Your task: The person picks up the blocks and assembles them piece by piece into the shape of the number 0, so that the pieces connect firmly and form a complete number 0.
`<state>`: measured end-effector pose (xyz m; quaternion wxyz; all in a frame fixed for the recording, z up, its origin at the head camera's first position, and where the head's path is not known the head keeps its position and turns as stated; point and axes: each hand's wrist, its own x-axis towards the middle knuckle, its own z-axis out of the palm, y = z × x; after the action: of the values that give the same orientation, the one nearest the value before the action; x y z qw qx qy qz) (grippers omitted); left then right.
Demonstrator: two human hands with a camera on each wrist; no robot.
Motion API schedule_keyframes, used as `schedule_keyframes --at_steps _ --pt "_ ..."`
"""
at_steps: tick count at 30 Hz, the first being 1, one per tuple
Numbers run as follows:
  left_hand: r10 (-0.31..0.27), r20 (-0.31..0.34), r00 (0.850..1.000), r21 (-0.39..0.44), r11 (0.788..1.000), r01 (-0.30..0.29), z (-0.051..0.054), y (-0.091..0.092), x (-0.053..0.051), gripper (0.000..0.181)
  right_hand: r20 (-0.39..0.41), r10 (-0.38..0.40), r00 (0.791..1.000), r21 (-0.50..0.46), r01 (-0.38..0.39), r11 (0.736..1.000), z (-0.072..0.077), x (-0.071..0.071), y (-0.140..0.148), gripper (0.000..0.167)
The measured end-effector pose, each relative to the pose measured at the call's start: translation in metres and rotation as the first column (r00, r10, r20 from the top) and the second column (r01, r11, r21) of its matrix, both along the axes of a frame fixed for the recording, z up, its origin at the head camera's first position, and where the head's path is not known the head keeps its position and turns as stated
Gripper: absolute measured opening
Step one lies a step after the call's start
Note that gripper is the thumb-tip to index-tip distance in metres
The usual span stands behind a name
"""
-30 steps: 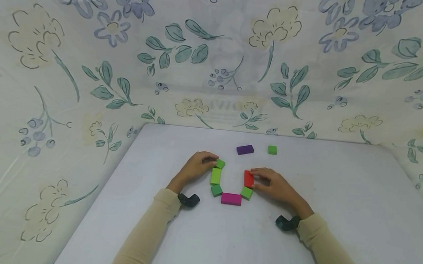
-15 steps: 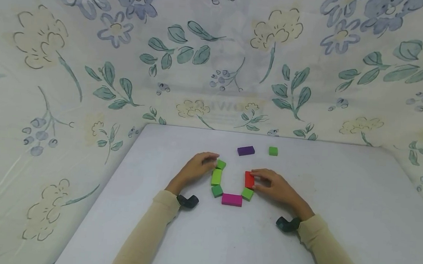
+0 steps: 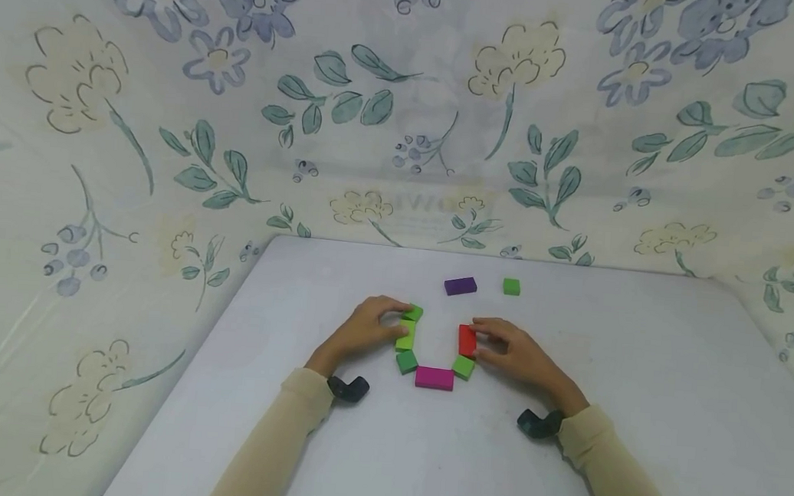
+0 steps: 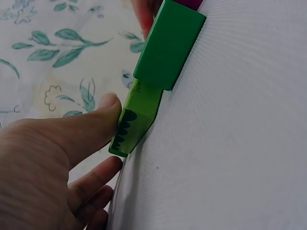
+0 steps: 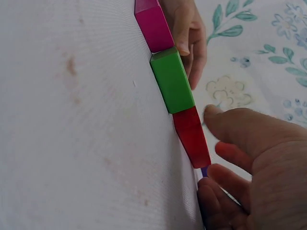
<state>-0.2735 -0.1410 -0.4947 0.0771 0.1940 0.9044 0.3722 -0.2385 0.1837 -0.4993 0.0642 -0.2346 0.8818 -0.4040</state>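
Observation:
In the head view, several blocks form a U on the white table. My left hand (image 3: 364,329) is at its left side, thumb over the lime block (image 3: 405,342) and index fingertip at the small green block (image 3: 415,312) beyond it. In the left wrist view the thumb (image 4: 103,117) lies against the lime block and the other fingers curve loosely below. On the other side my right hand (image 3: 515,354) is beside the red block (image 3: 466,340), fingers loosely bent. The right wrist view shows a gap between its thumb (image 5: 230,122) and the red block.
A dark green block (image 3: 406,362), a magenta block (image 3: 434,378) and a green block (image 3: 463,367) make up the near end of the U. Farther back lie a purple block (image 3: 460,286) and a separate green block (image 3: 511,287). Floral cloth (image 3: 404,141) hangs behind the table.
My left hand has shifted slightly nearer, and its thumb has come over the lime block. The right hand and the blocks stay about where they were.

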Motion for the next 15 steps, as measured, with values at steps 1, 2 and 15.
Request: schedule_keyframes --at_steps 1,2,15 --pt "0.001 -0.002 1.0 0.001 1.0 -0.001 0.0 0.0 0.001 0.047 -0.001 -0.006 1.0 -0.002 0.006 1.0 0.001 0.0 0.0 0.052" --pt "0.0 -0.008 1.0 0.003 1.0 0.0 0.0 0.001 0.0 0.047 -0.001 -0.013 1.0 -0.005 0.013 1.0 0.001 0.0 0.001 0.053" --pt "0.002 -0.019 1.0 0.016 1.0 -0.002 -0.005 -0.002 -0.002 0.047 0.067 -0.159 0.985 -0.007 0.159 0.987 0.008 -0.016 0.015 0.04"
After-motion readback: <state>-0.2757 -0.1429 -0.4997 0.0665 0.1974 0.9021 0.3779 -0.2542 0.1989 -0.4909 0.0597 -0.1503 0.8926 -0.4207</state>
